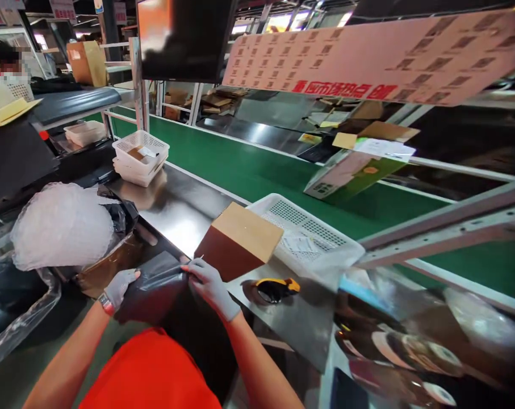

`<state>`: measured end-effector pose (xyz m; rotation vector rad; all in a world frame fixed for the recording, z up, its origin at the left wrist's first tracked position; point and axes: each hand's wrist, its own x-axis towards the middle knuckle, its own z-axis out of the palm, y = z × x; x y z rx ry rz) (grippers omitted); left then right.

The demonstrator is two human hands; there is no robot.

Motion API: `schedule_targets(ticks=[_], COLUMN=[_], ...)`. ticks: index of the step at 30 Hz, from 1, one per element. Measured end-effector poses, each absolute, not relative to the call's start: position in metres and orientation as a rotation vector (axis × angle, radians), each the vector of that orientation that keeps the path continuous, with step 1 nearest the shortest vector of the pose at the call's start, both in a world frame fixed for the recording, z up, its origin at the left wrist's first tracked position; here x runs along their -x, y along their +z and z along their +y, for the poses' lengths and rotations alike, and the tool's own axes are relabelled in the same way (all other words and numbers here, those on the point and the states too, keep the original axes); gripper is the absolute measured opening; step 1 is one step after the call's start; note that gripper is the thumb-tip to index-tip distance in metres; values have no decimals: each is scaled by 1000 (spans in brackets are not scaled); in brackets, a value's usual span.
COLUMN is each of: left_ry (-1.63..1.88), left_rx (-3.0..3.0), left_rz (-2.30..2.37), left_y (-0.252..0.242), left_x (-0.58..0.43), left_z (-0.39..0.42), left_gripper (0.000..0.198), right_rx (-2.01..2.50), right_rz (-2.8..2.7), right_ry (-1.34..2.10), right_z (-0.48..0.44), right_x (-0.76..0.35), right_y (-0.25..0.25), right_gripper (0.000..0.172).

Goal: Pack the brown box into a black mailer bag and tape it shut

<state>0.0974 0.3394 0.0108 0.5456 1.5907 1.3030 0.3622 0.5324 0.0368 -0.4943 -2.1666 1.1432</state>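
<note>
Steel bench [178, 213] beside green conveyor [240, 165]: grey poly bag [157, 284] is gripped at the bench's near edge, left hand [120, 287] and right hand [212, 285] both closed on it; cardboard box [240, 238] is set just behind right hand

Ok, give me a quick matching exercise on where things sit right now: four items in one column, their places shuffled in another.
Things:
1. cardboard box
2. green carton
3. grey plastic bag
4. yellow-and-black tool

Places:
A. on the green conveyor belt
B. held between the left hand and the right hand
C. on the steel table, right of the right hand
D. on the steel table beyond the hands, beside the white basket

Pairs: 1-D, 2-A, 3-B, 4-C.
</note>
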Motion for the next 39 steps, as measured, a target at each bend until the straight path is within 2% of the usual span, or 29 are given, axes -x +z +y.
schedule_targets(ticks=[4,5,8,10,13,17,19,22,24,25,26,29,30,31,33,39], left_ry=[1080,1030,968,1030,1092,961,915,881,885,900,935,1098,1134,1159,1196,1242], left_rx=[-733,-775,-836,-949,-1281,-1810,-2038,-2138,-2074,-2021,-1948,-1626,-1515,-1421,-1298,-1280], left_rz=[1832,1909,2039,2006,1734,1510,1499,1506,1494,1476,1454,1376,1345,1316,1281,1288], left_y=[8,8,6,6,5,-7,-21,-48,-64,-70,-74,-73,-69,-64,-52,-6], left_x=[-79,-73,-60,-59,-64,-68,-65,-58,-54,-53,-52,-50,-49,-47,-42,-46], left_z=[368,374,388,395,402,416,424,435,439,440,441,443,444,446,450,476], left_gripper=[30,32,65,85,112,169,183,190,185,174,154,60,41,30,25,27], right_rx=[625,719,1092,1325,1587,1740,1708,1587,1499,1461,1434,1422,1436,1452,1476,1508], right_rz=[-2410,-2446,-2457,-2418,-2367,-2282,-2200,-2021,-1899,-1851,-1816,-1795,-1805,-1812,-1818,-1714], right_ry=[867,784,532,407,299,255,293,440,562,617,656,599,517,413,186,-507], right_z=[546,547,549,549,547,541,538,529,519,514,508,490,485,481,475,487], right_x=[-368,-368,-365,-358,-343,-320,-312,-307,-307,-307,-306,-306,-307,-309,-315,-359], right_y=[47,50,63,78,105,139,152,170,183,191,198,222,230,237,250,275], right_gripper=[22,23,41,46,48,48,51,63,68,69,69,71,71,70,70,64])
